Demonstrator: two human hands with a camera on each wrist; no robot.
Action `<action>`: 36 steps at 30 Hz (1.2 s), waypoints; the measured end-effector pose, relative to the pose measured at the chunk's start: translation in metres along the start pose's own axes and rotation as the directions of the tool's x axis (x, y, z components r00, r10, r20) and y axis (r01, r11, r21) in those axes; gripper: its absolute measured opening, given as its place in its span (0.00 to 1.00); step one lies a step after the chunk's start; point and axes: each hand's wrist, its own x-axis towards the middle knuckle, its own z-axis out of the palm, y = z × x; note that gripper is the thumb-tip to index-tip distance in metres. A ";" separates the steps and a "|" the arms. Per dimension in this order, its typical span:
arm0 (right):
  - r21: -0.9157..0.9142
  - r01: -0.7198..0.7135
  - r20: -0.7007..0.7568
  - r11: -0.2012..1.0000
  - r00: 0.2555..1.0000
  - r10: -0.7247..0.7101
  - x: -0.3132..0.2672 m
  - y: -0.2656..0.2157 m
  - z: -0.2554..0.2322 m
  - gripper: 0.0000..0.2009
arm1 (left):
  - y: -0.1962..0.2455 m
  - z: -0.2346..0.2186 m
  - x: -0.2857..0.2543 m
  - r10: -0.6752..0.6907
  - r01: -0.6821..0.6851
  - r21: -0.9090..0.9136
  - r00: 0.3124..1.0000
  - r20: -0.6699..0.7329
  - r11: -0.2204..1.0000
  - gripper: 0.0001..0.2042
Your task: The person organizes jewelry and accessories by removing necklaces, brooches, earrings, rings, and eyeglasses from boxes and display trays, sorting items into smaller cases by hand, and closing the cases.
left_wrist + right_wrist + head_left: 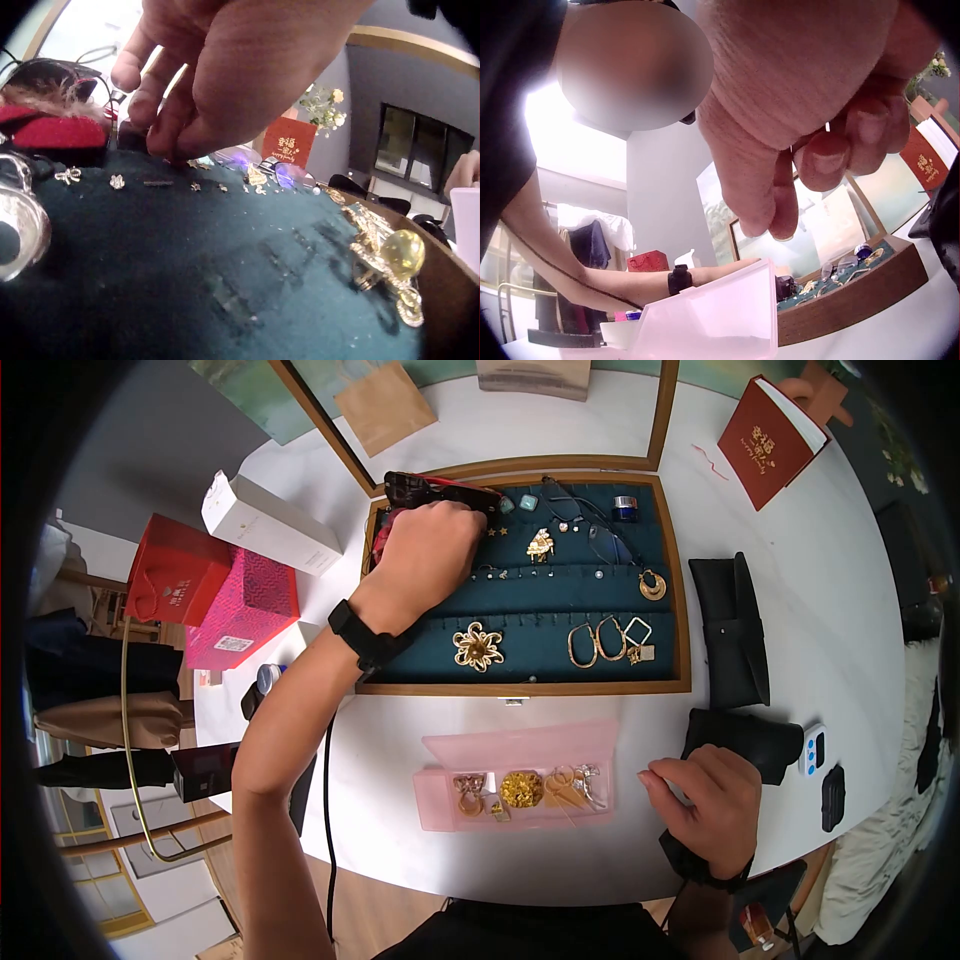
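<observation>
My left hand (pixel 428 546) reaches over the upper left of a wooden jewelry box (pixel 520 688) lined in dark green cloth. Its bent fingers point down beside a dark glossy item (pixel 425 488) with red at its edge; whether they grip anything I cannot tell. Small stud earrings (pixel 117 181) line the cloth below the fingertips in the left wrist view. My right hand (pixel 712 805), loosely curled with nothing showing between its fingers, hovers to the right of a pink plastic case (pixel 432 820). Inside that open case lie rings, a gold ball-shaped piece (pixel 522 789) and other trinkets.
The box's framed glass lid (pixel 560 463) stands raised behind. A gold flower brooch (pixel 478 647), hoop earrings (pixel 609 639) and eyeglasses (pixel 606 546) lie inside. Black pouches (pixel 730 630) and a red book (pixel 765 445) stand right; a white carton (pixel 270 525) and pink box (pixel 245 610) left.
</observation>
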 end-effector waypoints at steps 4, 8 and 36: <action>-0.001 -0.008 0.007 1.000 1.000 0.008 0.001 0.001 0.000 0.09 | 0.005 -0.009 0.001 -0.083 0.080 0.032 0.992 0.096 0.996 0.07; -0.004 -0.013 0.026 1.000 1.000 0.013 0.002 0.002 -0.001 0.08 | 0.001 -0.011 0.000 -0.096 0.096 0.008 0.990 0.107 0.995 0.07; 0.195 0.097 -0.049 0.976 0.995 -0.089 0.034 -0.052 -0.025 0.06 | 0.088 -0.143 -0.113 -0.145 0.086 -0.839 0.989 0.008 0.538 0.05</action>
